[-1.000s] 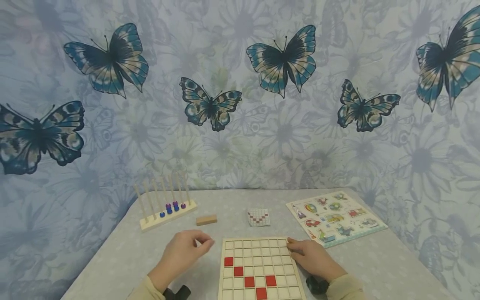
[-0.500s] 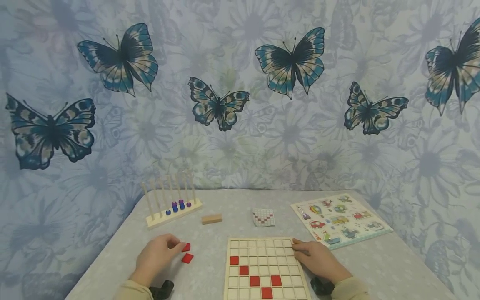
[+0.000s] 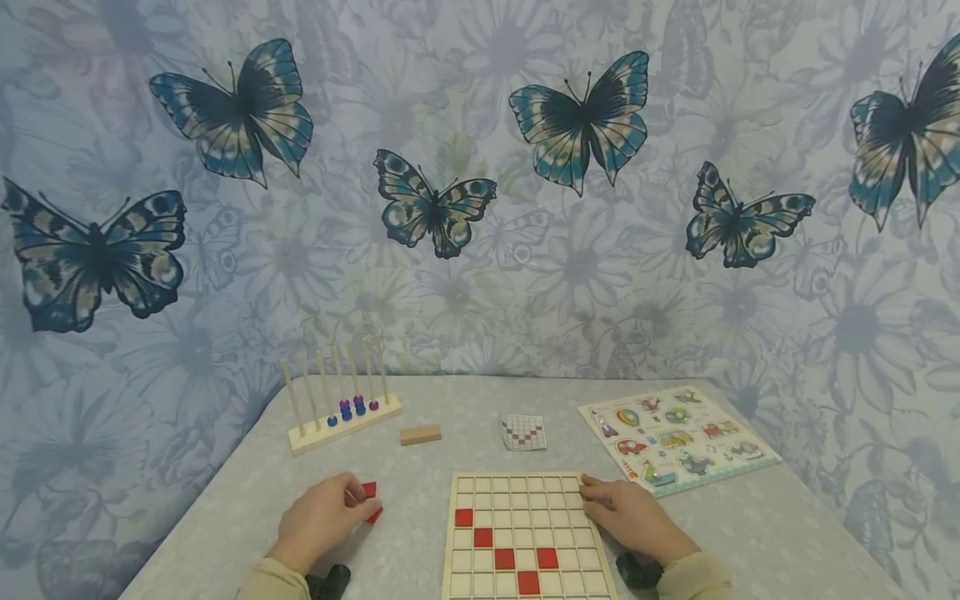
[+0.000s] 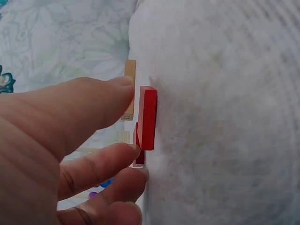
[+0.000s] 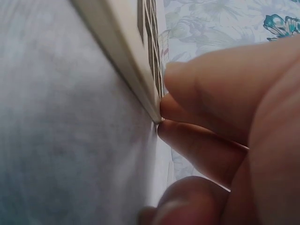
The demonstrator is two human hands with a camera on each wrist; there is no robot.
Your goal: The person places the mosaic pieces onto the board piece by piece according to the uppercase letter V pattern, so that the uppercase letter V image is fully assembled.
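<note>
My left hand [image 3: 318, 512] is low over the table at left, beside two red square tiles. The far tile [image 3: 370, 489] shows past the fingertips, and the near tile [image 3: 376, 516] is partly covered by the hand. In the left wrist view, thumb and fingers stand apart about the nearer red tile [image 4: 148, 119], which lies on the table; a fingertip meets or overlaps the tile behind. My right hand [image 3: 633, 517] touches the upper right corner of a wooden grid board [image 3: 448, 542] with its fingertips. Several red tiles [image 3: 505, 559] sit in the board's squares.
Behind the board lies a small pattern card [image 3: 524, 432], with a wooden block [image 3: 420, 435] to its left. A peg stand [image 3: 345, 425] with blue and purple beads is at back left. A picture puzzle board [image 3: 678, 437] lies at back right.
My left hand has moved left from beside the board to the loose red tiles, with its fingers now around the nearer one. My right hand stays at the board's corner.
</note>
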